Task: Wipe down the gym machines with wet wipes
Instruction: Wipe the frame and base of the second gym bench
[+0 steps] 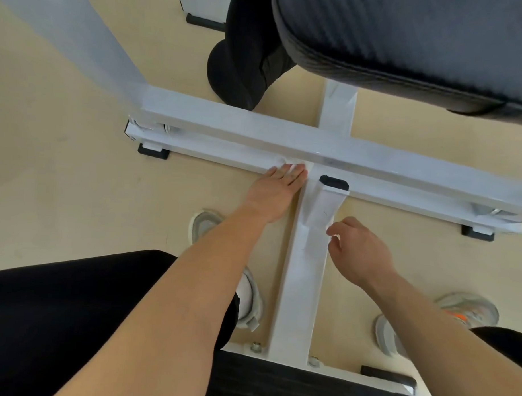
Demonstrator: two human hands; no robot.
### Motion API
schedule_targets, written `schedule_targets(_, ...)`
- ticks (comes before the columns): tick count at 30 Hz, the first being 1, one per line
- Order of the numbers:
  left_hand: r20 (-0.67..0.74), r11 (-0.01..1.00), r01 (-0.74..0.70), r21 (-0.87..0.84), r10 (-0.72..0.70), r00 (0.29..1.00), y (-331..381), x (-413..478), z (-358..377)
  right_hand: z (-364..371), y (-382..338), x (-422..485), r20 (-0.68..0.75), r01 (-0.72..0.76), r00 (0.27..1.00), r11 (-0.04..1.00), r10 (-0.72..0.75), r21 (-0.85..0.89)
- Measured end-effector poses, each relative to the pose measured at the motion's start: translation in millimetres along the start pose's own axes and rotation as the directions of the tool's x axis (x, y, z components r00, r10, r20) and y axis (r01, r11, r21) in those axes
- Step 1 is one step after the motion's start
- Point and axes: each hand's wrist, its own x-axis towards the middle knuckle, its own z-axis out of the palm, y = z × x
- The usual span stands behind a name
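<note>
Left hand [271, 195] reaches forward, fingers straight and together, pressing a crumpled white wipe [285, 161] flat onto the low white crossbar [214, 151], just left of where the centre beam [301, 285] meets it. Right hand [359, 251] hangs just beside the beam's right edge, fingers loosely curled, gripping nothing I can make out; whether it touches the metal, cannot tell. Dark pad [407, 43] overhangs the frame at upper right; grey shoes [206, 225] stand on the beige floor [62, 176] either side of the beam.
</note>
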Motion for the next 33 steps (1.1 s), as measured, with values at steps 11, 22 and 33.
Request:
schedule_targets(11,-0.117,0.954,0.278,-0.116,-0.291,0.95,-69,-32,9,9,-92,42,0.024,0.255,0.966,0.966,-0.256,0.045)
schedule_targets(22,-0.17,0.765,0.589,-0.261,-0.637,0.752,-130,-48,4,10,-137,73,0.087,0.341,0.936,0.94,-0.341,0.013)
schedule_targets(33,-0.36,0.574,0.516,-0.636,-0.812,0.459,-130,-50,5,0,-130,83,0.068,0.344,0.936,0.939,-0.345,0.025)
